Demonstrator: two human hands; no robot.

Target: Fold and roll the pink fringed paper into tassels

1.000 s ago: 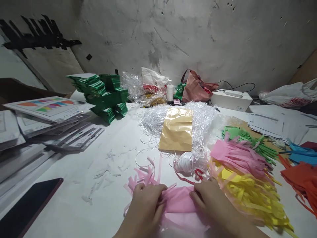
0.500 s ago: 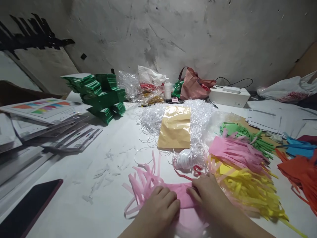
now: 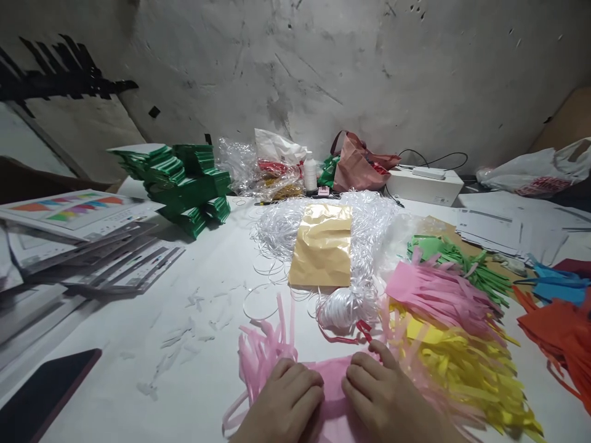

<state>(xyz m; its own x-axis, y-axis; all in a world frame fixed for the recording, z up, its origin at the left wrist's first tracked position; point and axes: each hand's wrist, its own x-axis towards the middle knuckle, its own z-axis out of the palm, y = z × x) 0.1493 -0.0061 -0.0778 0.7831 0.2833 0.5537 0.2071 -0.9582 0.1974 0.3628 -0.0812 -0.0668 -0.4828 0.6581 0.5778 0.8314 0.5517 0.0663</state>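
At the near edge of the view a pink fringed sheet lies on the white tabletop, its cut strips spreading out to the left. My left hand has its fingers curled down on the sheet's left part. Opposite it, my right hand grips the right part, fingers bent and the index finger slightly raised. The fingertips of both hands are partly hidden. Just beyond the hands is a red ribbon, beside a bundle of white string.
Right of my hands are a yellow fringed bundle, a pink one and an orange one. A gold sheet lies on white string ahead. Left are a phone, printed sheets and green stacks.
My right hand has shifted slightly toward me, its fingers now laid lower over the pink sheet. My left hand has moved a little left and down. The whole view has tilted slightly.
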